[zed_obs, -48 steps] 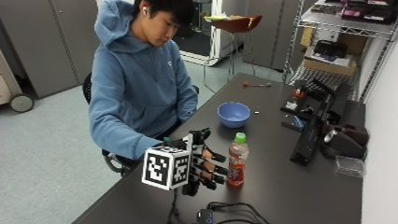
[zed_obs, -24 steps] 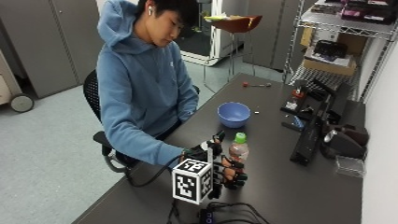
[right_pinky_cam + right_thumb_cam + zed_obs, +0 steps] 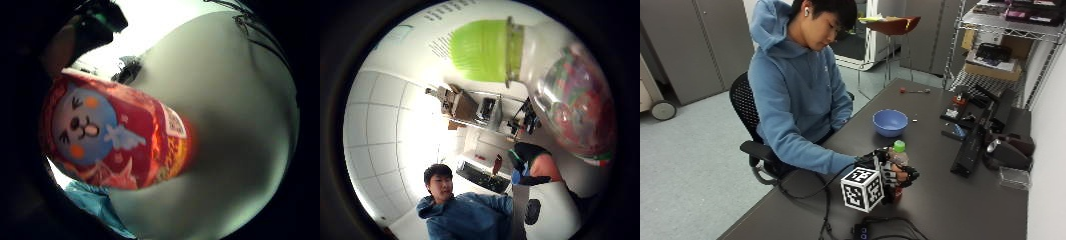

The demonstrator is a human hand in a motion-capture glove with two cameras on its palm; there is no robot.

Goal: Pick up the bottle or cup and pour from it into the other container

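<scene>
A clear bottle (image 3: 897,159) with a green cap and a red label stands upright on the dark table (image 3: 939,210), near its front. My gloved right hand (image 3: 891,174) is wrapped round the bottle's lower body, fingers curled across the label. In the little finger side palm view the red label with a blue cartoon face (image 3: 112,140) fills the picture, with the table top behind it. The thumb side palm view looks along the bottle's shoulder (image 3: 570,100) to the green cap (image 3: 482,50). A blue bowl (image 3: 890,122) sits farther back on the table, apart from the bottle.
Black devices and a stand (image 3: 973,145) line the table's right side. Cables and a small black box (image 3: 869,231) lie at the front edge. A small red item (image 3: 903,90) rests at the far end. A wire shelf (image 3: 993,55) stands behind.
My gloved hand moved right from beside the bottle and closed its fingers round it. The bottle stands in the same place, and the bowl has not moved.
</scene>
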